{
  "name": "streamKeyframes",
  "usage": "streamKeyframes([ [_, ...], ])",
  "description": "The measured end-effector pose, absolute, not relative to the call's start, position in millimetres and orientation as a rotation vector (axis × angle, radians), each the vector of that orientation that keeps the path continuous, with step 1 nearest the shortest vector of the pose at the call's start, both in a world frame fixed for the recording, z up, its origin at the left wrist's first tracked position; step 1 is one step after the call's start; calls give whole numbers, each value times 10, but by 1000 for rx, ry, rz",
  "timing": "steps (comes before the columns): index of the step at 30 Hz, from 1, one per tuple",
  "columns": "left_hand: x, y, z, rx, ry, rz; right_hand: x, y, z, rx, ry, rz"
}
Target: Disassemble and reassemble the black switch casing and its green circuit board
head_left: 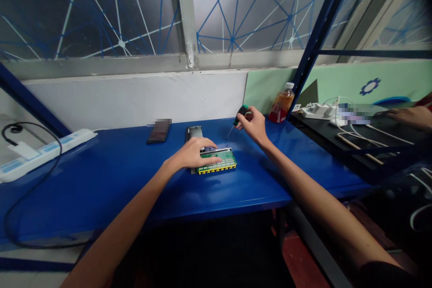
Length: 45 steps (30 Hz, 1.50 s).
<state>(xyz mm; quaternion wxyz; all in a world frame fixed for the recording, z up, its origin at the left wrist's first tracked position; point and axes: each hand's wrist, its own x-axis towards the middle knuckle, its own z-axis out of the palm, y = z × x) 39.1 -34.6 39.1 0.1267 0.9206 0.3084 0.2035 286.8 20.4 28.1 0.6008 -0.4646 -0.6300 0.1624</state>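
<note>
A green circuit board (226, 158) with a row of yellow terminals along its front edge stands on the blue table. My left hand (192, 153) grips its left part, thumb over the front and fingers behind. Between the fingers and thumb of my right hand (254, 123) is a screwdriver (240, 115) with a black and green handle. Its shaft slants down to the left, the tip just behind the board's right end. Small dark specks lie by the tip, too small to name. Partly behind my left hand lies a dark grey casing (195, 132).
A phone (158, 131) lies on the blue table (135, 180), left of the casing. A white power strip (47, 153) with a black cable is at far left. A drink bottle (282, 103) stands at back right. Beyond the blue post, another person's hand (410, 117) is over a black table.
</note>
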Motion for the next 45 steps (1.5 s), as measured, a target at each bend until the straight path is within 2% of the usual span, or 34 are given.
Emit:
streamKeyframes([
  [15,409,-313,334,2665,983,663,2824,157,265,-1141,-1509,383],
  [24,365,-258,267,2642,1107,773,2743,80,398,-893,-1276,804],
  [30,411,-282,289,2519,1028,850,2626,-22,438,-829,-1237,982],
  [45,418,-254,260,2460,1048,922,2562,-107,485,-882,-1279,912],
])
